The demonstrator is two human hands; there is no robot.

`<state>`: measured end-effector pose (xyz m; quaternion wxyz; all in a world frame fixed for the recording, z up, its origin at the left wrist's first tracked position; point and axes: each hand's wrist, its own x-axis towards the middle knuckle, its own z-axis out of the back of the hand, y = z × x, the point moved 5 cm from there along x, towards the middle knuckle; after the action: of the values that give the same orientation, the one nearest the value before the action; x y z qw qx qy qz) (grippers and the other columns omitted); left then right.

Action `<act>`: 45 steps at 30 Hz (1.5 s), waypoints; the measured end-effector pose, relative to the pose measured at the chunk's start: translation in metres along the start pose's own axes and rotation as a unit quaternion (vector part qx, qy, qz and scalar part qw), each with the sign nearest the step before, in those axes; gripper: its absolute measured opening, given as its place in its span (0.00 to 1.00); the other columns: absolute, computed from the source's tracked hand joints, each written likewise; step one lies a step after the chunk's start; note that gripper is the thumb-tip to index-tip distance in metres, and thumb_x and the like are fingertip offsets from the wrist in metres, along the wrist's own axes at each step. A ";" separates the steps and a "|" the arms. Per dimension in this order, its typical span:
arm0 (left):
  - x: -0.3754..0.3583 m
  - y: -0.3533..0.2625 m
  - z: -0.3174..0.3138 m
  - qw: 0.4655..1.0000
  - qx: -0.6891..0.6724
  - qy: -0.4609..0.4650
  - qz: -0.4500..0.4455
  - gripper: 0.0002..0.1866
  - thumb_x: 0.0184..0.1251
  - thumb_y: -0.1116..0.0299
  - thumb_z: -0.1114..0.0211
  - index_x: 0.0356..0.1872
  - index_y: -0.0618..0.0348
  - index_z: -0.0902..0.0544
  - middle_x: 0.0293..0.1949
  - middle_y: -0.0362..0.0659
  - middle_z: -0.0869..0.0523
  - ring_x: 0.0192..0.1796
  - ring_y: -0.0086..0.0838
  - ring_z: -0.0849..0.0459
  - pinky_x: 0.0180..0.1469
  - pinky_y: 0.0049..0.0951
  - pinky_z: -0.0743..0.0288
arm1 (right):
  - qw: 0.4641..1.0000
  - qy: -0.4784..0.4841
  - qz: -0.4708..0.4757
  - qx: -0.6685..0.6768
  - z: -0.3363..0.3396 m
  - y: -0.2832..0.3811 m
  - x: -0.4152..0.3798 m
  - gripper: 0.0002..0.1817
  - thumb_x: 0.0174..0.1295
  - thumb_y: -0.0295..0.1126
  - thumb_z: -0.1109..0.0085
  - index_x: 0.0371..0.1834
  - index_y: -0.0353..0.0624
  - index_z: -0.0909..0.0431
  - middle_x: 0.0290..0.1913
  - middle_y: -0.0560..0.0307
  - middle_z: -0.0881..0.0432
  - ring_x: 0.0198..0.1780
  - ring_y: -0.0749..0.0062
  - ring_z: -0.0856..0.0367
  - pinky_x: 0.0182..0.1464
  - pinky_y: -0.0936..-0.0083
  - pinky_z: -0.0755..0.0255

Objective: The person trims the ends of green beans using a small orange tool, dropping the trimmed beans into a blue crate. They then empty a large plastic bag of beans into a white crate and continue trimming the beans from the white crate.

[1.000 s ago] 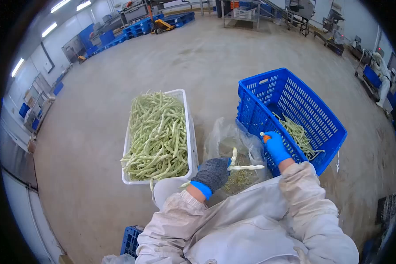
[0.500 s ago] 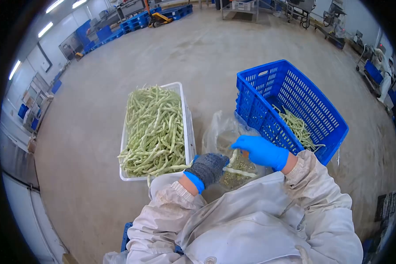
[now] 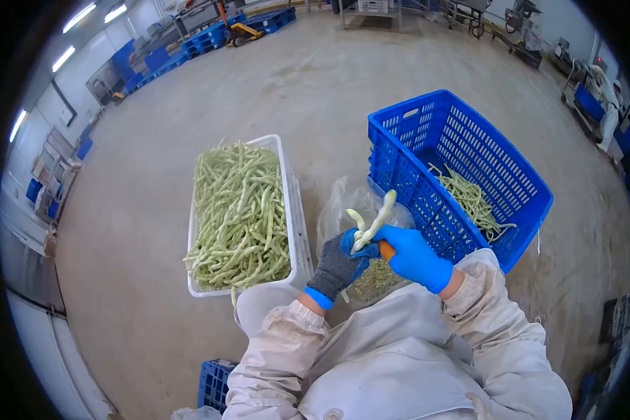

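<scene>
White tub of beans just left of the fingers. Blue crate w/ a few beans to their right. Clear bag w/ trimmings under them. Pallets far beyond, by wall.

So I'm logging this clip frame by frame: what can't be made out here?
Head view only:
- Orange tool: mostly hidden inside the right hand; its type is unclear.
- Clear bag: the hands cover part of its contents; the scraps are too small to identify.
- Left hand: its grip on the beans is partly hidden.
- Small blue crate: mostly hidden by the sleeve.
</scene>
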<state>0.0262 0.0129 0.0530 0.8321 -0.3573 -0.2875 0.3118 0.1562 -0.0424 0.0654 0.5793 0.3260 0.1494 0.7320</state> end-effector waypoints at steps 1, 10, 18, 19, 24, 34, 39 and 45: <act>-0.001 0.000 -0.001 0.998 0.026 -0.026 -0.041 0.15 0.52 0.64 0.31 0.39 0.60 0.22 0.28 0.47 0.18 0.29 0.36 0.18 0.33 0.32 0.27 | 0.985 -0.022 -0.067 0.157 -0.003 -0.008 -0.004 0.10 0.59 0.25 0.50 0.43 0.40 0.25 0.31 0.49 0.19 0.32 0.62 0.19 0.35 0.69 0.26; -0.008 0.011 -0.005 0.994 -0.108 0.011 -0.011 0.08 0.56 0.73 0.37 0.38 0.57 0.21 0.31 0.43 0.19 0.33 0.32 0.19 0.36 0.31 0.26 | 0.963 -0.142 -0.089 0.211 0.002 -0.064 -0.019 0.16 0.57 0.22 0.48 0.51 0.42 0.26 0.48 0.51 0.23 0.47 0.63 0.22 0.49 0.71 0.28; -0.018 0.005 -0.003 0.957 0.186 0.210 -0.072 0.16 0.53 0.58 0.36 0.41 0.53 0.21 0.34 0.48 0.19 0.37 0.44 0.20 0.39 0.41 0.26 | 0.951 0.256 0.157 -0.076 0.026 0.009 0.023 0.21 0.54 0.23 0.48 0.54 0.44 0.29 0.47 0.51 0.25 0.46 0.54 0.24 0.45 0.66 0.28; -0.018 0.005 -0.003 0.942 0.214 0.249 -0.077 0.17 0.53 0.57 0.36 0.42 0.53 0.21 0.35 0.48 0.19 0.38 0.44 0.19 0.39 0.40 0.26 | 0.950 0.258 0.159 -0.076 0.023 0.007 0.023 0.21 0.54 0.23 0.48 0.54 0.44 0.29 0.47 0.51 0.25 0.46 0.54 0.24 0.45 0.66 0.28; -0.019 0.002 0.002 0.907 0.235 0.339 -0.083 0.17 0.53 0.57 0.36 0.42 0.53 0.21 0.36 0.47 0.19 0.39 0.43 0.20 0.41 0.40 0.26 | 0.913 0.257 0.270 -0.168 0.012 0.018 0.011 0.08 0.52 0.25 0.49 0.36 0.42 0.28 0.32 0.52 0.26 0.34 0.54 0.23 0.32 0.65 0.27; -0.029 -0.026 0.004 0.906 -0.205 0.352 -0.114 0.18 0.47 0.64 0.30 0.42 0.54 0.21 0.34 0.47 0.19 0.39 0.43 0.20 0.41 0.38 0.27 | 0.808 0.217 -0.144 0.529 0.000 0.004 -0.030 0.09 0.60 0.21 0.51 0.43 0.37 0.25 0.34 0.55 0.22 0.31 0.71 0.24 0.35 0.75 0.29; -0.014 0.014 0.004 0.971 0.012 0.221 -0.090 0.15 0.56 0.67 0.37 0.44 0.60 0.23 0.33 0.46 0.19 0.33 0.40 0.20 0.37 0.35 0.26 | 0.852 0.024 -0.125 0.508 -0.030 -0.038 -0.022 0.09 0.65 0.29 0.49 0.44 0.37 0.25 0.32 0.57 0.22 0.32 0.77 0.26 0.35 0.80 0.30; -0.012 0.000 0.001 0.892 -0.411 0.085 0.168 0.11 0.64 0.66 0.42 0.44 0.60 0.24 0.30 0.39 0.21 0.29 0.18 0.24 0.31 0.19 0.29 | 0.683 0.021 -0.267 0.679 -0.038 -0.021 -0.019 0.12 0.65 0.33 0.49 0.44 0.35 0.26 0.30 0.60 0.24 0.30 0.80 0.27 0.34 0.83 0.31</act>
<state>0.0179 0.0040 0.0507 0.5678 -0.7354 -0.2538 0.2692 0.1491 -0.0483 0.0185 0.3667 0.5608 0.6987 0.2506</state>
